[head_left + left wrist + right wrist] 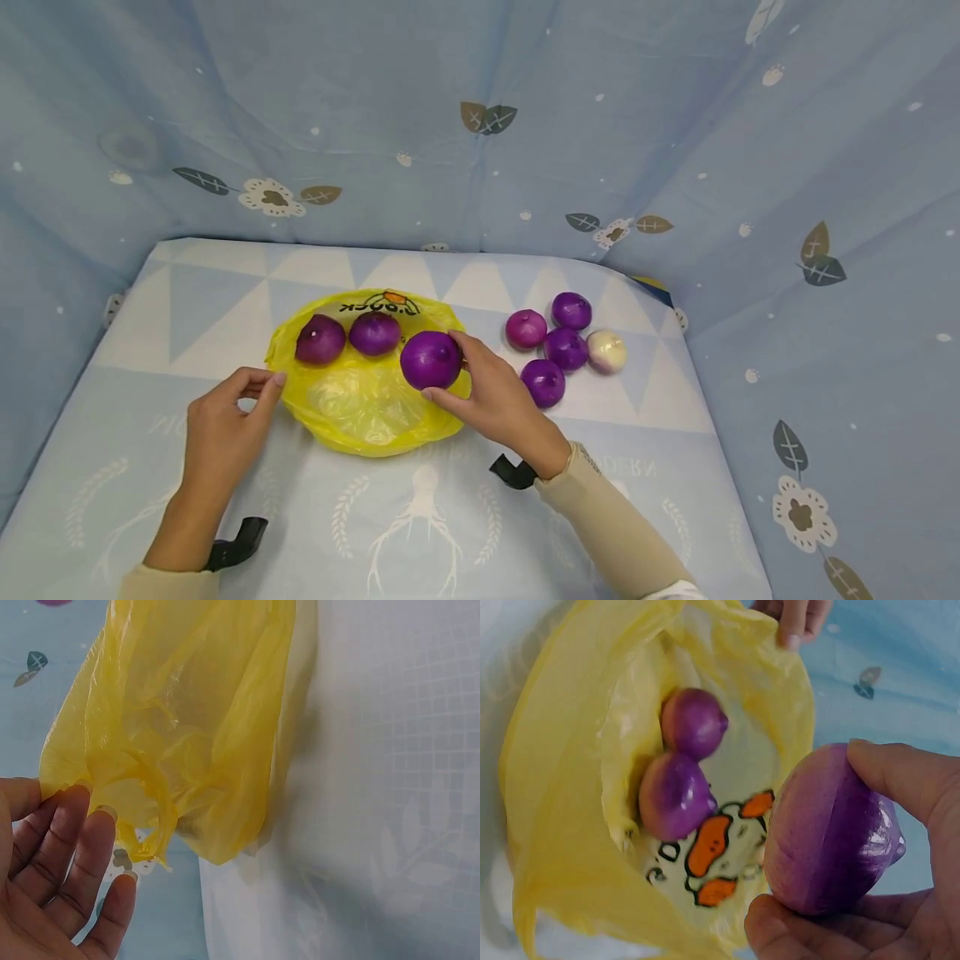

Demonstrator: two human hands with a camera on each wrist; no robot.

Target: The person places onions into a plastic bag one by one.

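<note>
A yellow plastic bag lies spread open on the table, with two purple onions inside, side by side. My left hand pinches the bag's left rim between thumb and fingertips; the left wrist view shows the thin yellow film at those fingers. Over the right part of the bag, my right hand grips a purple onion between thumb and fingers. Close up in the right wrist view, that held onion looks smooth and shiny, and the bagged onions lie beyond it.
To the right of the bag, several purple onions form a loose cluster with one whitish onion. A patterned cloth covers the table. Blue printed curtains hang behind and at the sides. Black straps sit at the wrists.
</note>
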